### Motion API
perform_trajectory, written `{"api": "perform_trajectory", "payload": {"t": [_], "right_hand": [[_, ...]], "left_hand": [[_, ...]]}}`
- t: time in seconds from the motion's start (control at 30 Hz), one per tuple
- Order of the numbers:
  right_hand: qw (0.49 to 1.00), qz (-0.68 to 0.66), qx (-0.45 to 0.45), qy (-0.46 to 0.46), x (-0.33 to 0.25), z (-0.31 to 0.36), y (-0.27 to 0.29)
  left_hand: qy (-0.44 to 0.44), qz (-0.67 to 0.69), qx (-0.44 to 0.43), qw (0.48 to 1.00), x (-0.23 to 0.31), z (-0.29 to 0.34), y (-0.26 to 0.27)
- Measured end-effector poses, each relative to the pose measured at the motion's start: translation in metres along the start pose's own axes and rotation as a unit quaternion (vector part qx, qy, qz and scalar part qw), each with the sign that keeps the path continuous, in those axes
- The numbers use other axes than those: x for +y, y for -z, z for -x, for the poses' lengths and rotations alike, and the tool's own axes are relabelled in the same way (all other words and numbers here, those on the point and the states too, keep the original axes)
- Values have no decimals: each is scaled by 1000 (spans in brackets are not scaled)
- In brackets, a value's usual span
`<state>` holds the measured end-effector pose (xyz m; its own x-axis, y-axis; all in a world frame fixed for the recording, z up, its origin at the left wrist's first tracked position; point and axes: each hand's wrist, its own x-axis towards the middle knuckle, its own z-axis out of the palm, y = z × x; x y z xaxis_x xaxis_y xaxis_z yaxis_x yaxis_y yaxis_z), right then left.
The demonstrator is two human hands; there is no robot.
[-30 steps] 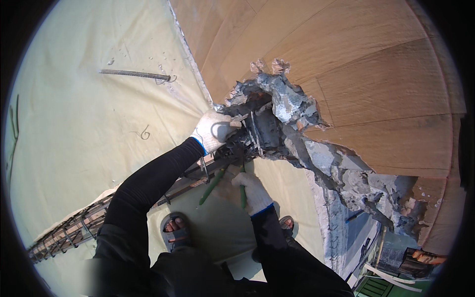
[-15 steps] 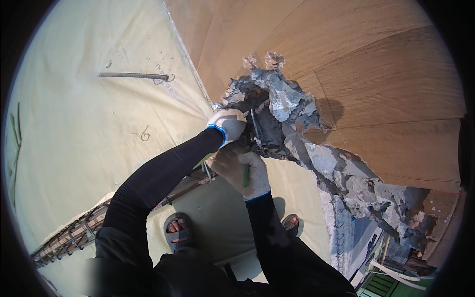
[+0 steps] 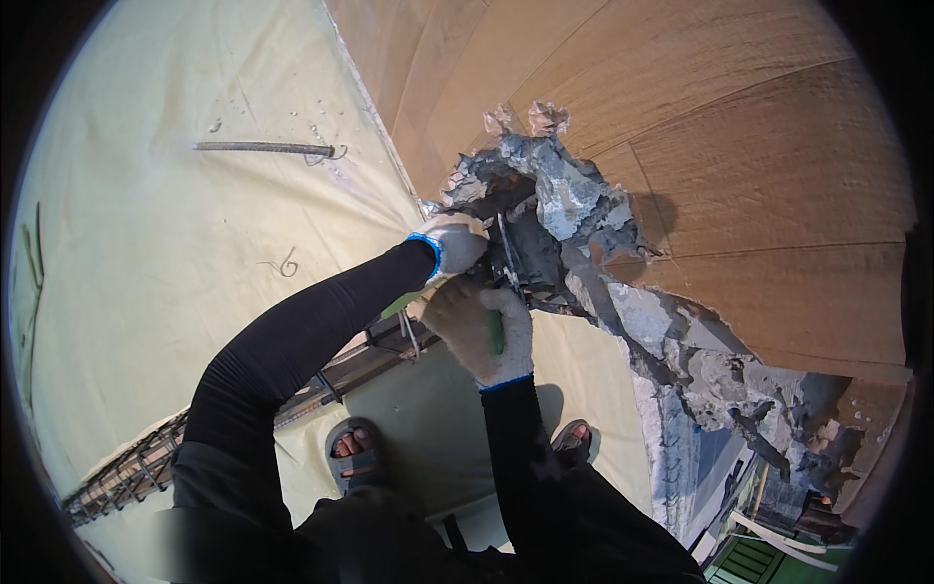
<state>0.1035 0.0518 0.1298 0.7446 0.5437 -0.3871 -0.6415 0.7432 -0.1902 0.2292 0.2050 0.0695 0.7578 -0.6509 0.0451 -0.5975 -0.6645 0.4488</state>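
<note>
My left hand (image 3: 454, 243), in a white work glove with a blue cuff, is curled at the left edge of a broken-out concrete hole (image 3: 525, 234). What its fingers grip is hidden. Just below it, my right hand (image 3: 489, 341), gloved the same way, is closed round a green-handled tool (image 3: 497, 333). The tool's working end is hidden near the hole, so its kind does not show. A thin steel bar (image 3: 506, 245) stands out inside the dark cavity, close to both hands.
Jagged concrete (image 3: 700, 365) runs from the hole to the lower right, beside brown panelling (image 3: 759, 175). A loose rebar piece (image 3: 263, 148) and a bent wire (image 3: 287, 263) lie on the pale sheet (image 3: 146, 273). A rebar cage (image 3: 146, 472) crosses the lower left. My sandalled feet (image 3: 352, 453) stand below.
My right hand has turned slightly, and the green handle has shifted a little up and to the right. My left elbow has swung slightly outward while that hand stays at the hole.
</note>
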Motion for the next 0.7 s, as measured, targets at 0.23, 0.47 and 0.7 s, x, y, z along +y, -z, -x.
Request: {"api": "perform_trajectory", "payload": {"t": [0.23,0.47,0.7], "right_hand": [[998,29,41,34,0,2,-11],[994,88,59,32,6,9,-11],[992,103,47,55,1,0,24]], "left_hand": [[4,-59,-142,988,11,-4,26],[37,34,-29,998,-5,4,2],[151,246,22,957,9,4,-3]]}}
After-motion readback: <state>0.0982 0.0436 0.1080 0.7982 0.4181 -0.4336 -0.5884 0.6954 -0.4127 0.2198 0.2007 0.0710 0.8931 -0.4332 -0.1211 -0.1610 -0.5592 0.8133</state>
